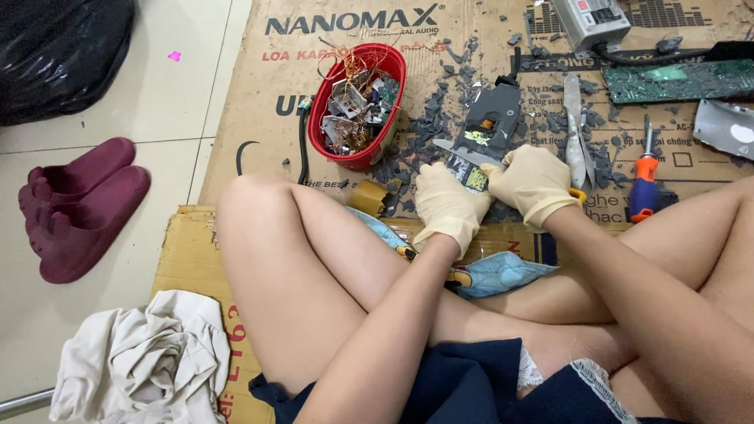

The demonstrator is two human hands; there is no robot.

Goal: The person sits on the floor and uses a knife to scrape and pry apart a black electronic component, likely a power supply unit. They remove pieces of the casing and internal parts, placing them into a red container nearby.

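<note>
red basket (357, 110) beside gloved hands (487, 192)

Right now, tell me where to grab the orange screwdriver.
Grip the screwdriver by its thick orange-and-blue handle, coming from above. It lies flat on the cardboard with the thin metal shaft pointing away from the person, the handle end nearest the right hand.

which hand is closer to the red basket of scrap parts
Left. The left hand sits just right of and below the red basket, on the small circuit board. The right hand is farther right, gripping the knife.
</note>
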